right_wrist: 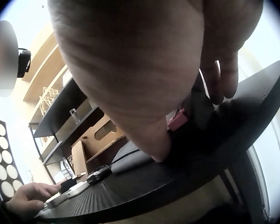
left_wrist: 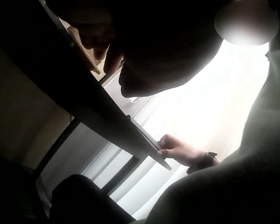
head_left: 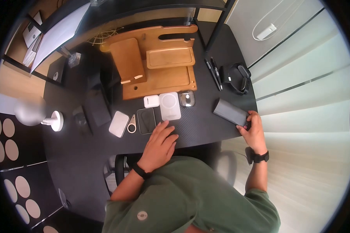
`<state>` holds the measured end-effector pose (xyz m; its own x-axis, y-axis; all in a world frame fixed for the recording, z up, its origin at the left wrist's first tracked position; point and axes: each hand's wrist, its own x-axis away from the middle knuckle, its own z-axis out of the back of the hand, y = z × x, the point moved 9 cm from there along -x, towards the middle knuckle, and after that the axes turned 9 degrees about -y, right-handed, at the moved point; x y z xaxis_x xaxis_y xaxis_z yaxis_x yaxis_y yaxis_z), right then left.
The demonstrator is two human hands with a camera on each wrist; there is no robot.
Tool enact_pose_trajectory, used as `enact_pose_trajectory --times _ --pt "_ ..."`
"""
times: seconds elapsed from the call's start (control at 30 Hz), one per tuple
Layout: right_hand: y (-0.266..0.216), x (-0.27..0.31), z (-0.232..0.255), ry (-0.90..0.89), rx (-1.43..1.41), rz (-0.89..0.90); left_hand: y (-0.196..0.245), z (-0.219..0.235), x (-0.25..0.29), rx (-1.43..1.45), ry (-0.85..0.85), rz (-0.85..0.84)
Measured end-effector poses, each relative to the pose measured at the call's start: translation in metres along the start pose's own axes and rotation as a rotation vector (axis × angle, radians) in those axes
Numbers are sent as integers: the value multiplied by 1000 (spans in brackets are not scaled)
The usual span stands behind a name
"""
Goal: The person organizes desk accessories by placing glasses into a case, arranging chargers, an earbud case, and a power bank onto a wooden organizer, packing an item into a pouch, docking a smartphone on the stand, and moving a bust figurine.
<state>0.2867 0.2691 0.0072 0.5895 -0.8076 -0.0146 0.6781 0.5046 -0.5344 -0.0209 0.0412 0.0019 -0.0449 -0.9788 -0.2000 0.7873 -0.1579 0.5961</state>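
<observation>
My right hand (head_left: 254, 134) grips the near right end of a dark grey oblong case (head_left: 231, 112) lying near the table's right edge. Thumb and fingers sit around that end, where a small pink piece (right_wrist: 178, 121) shows in the right wrist view. Relaxed and slightly spread, my left hand (head_left: 158, 145) is at the table's front edge and holds nothing. Just beyond its fingertips are a white pad with a ring mark (head_left: 170, 110) and a dark, thin-rimmed rectangular item (head_left: 146, 121). The left wrist view is mostly dark.
A wooden desk organizer (head_left: 159, 83) stands at the back. In front of it lie a white earbud case (head_left: 151, 101), a clear-topped dark case (head_left: 187, 99), a ring-ended tag (head_left: 132, 125) and a white slab (head_left: 119, 124). Pens (head_left: 214, 73) and a black strapped device (head_left: 237, 77) are right, a lamp (head_left: 56, 120) left.
</observation>
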Motion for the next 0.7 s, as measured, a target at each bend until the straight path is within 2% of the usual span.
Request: enact_pose_trajectory --times 0.47,0.53,0.67,0.7 --pt "-19 -1 -7 -5 85 15 -4 -5 4 -25 57 -9" --pt "-21 -3 -7 -15 -43 -85 -5 -5 4 -29 57 -8" --pt "-47 -7 -11 56 22 -71 -5 -5 2 -15 51 -1" --pt "-70 -9 -12 105 90 59 -4 -5 2 -13 45 -2"
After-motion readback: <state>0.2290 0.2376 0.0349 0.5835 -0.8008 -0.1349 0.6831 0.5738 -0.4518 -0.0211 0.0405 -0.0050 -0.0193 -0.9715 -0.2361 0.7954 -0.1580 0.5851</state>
